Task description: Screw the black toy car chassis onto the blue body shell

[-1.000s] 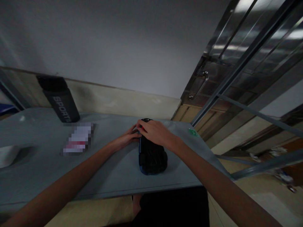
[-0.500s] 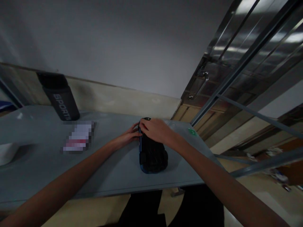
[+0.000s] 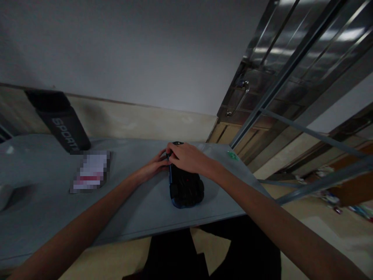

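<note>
A toy car point(image 3: 186, 188) lies upside down on the grey table point(image 3: 140, 217), its black underside up and a strip of blue body showing along the edges. My left hand point(image 3: 159, 162) holds the car's far left side, fingers curved against it. Across the far end of the underside reaches my right hand point(image 3: 186, 156), fingers bent and closed at the far left corner, by the wheel there. Whatever lies under those right fingertips is hidden. Both wheels at the near end are in sight.
On the left stand a dark bottle point(image 3: 62, 124) marked SPORT and a blurred-out flat item point(image 3: 91, 171). A white object point(image 3: 4, 196) sits at the left edge. Something small and green point(image 3: 232, 155) lies near the right edge. Metal bars point(image 3: 262, 111) rise beyond it, before a door.
The view has shifted slightly, so the bottle and flat item appear further left. Both hands stay at the far end of the car, with the right fingers slightly changed in pose.
</note>
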`<action>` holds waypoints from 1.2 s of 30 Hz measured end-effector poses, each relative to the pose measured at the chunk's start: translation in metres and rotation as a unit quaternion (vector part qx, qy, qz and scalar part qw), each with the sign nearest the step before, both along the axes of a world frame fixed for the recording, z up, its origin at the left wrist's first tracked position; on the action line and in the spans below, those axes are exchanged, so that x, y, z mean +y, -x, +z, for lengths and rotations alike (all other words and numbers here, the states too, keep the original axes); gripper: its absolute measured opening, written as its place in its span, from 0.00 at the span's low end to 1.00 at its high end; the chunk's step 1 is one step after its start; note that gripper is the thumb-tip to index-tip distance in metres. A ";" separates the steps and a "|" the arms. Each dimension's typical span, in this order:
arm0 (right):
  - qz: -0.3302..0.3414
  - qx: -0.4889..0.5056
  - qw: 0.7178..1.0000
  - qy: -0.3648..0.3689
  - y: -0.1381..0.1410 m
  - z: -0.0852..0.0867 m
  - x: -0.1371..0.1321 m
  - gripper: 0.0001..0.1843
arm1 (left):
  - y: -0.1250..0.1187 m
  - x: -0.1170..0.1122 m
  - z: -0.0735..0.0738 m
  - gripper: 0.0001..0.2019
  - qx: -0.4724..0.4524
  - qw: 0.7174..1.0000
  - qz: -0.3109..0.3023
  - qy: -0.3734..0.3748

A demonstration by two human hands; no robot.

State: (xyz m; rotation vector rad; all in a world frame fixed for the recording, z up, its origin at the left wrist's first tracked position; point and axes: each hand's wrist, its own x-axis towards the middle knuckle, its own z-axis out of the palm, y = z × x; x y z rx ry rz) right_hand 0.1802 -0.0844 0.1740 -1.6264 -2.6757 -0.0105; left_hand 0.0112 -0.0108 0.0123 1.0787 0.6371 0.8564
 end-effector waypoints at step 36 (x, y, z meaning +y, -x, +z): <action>0.037 -0.106 0.992 0.049 0.018 0.023 0.008 0.21 | -0.002 -0.001 0.005 0.30 0.014 1.000 0.004 -0.013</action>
